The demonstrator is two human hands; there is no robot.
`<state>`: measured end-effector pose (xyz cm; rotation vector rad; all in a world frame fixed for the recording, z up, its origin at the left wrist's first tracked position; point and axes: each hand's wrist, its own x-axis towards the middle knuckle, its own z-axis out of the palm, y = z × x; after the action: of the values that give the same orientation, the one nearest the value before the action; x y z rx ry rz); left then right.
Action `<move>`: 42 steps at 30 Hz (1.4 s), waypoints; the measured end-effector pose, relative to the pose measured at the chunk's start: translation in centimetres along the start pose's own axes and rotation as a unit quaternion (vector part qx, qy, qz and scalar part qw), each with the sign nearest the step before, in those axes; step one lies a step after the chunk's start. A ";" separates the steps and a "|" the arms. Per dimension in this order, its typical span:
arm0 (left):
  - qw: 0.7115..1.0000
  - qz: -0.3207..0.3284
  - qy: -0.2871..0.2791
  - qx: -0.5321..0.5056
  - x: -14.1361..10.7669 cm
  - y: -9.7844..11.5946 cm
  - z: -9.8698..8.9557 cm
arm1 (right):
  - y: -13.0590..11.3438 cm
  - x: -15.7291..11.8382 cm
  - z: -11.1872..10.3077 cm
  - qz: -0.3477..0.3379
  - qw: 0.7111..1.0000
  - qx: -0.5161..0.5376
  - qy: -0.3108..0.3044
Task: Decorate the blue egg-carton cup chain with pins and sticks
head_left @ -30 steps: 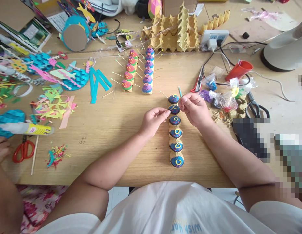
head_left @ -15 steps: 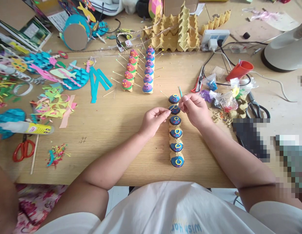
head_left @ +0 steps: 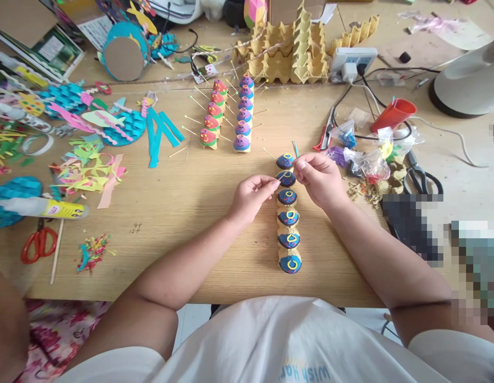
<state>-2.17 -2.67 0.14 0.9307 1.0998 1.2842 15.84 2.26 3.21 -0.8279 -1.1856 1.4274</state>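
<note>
My left hand (head_left: 252,197) is closed in a pinch on a thin pale toothpick (head_left: 285,174). The toothpick slants up toward my right hand (head_left: 319,178), whose thumb and forefinger are pinched at its other end. Both hands hover over the far part of a row of egg-carton cups (head_left: 287,217) topped with blue clay and yellow rings. Out of the farthest cup (head_left: 285,161) a pale stick (head_left: 269,153) juts to the left. A slim blue stick (head_left: 295,149) shows just beyond my right fingertips; whether they hold it is unclear.
Two more decorated rows, red-green (head_left: 210,122) and purple (head_left: 243,114), stand farther back. On the right are bagged clay (head_left: 374,166), black scissors (head_left: 420,178), a red cup (head_left: 393,115) and a cutter (head_left: 324,135). Paper scraps (head_left: 87,173), red-handled scissors (head_left: 39,244) and a glue bottle (head_left: 59,208) lie left.
</note>
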 end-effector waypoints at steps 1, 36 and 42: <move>1.000 0.000 -0.001 -0.001 0.0 0.0 0.0 | 0.0 0.0 0.0 -0.003 1.000 -0.007 0.000; 0.997 -0.046 -0.014 -0.064 -0.1 1.2 -0.1 | 0.3 0.0 -0.3 0.024 0.997 0.037 -0.056; 0.997 -0.055 -0.013 -0.062 -0.1 1.4 -0.1 | 0.1 -0.2 -0.1 -0.033 0.998 -0.030 -0.052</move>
<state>-2.60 -2.68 1.50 0.7829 1.0246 1.2321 15.90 2.11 3.12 -0.7563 -1.3288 1.4002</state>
